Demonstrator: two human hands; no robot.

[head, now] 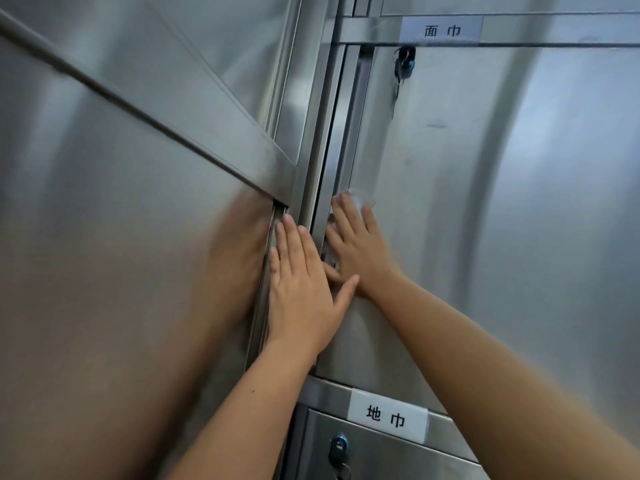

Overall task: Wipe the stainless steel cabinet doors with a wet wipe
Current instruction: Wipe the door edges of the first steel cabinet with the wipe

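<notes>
Open-palmed grip suits the job: right hand (360, 251) presses the limp, thin wet wipe (358, 199) flat on the slick, rigid cabinet door (450, 202) near its left edge, with left hand (301, 289) open alongside.

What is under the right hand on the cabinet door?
A white wet wipe, pressed flat against the cabinet door by the right hand. Only its edges show, above the fingertips and beside the thumb; the rest is covered.
</notes>
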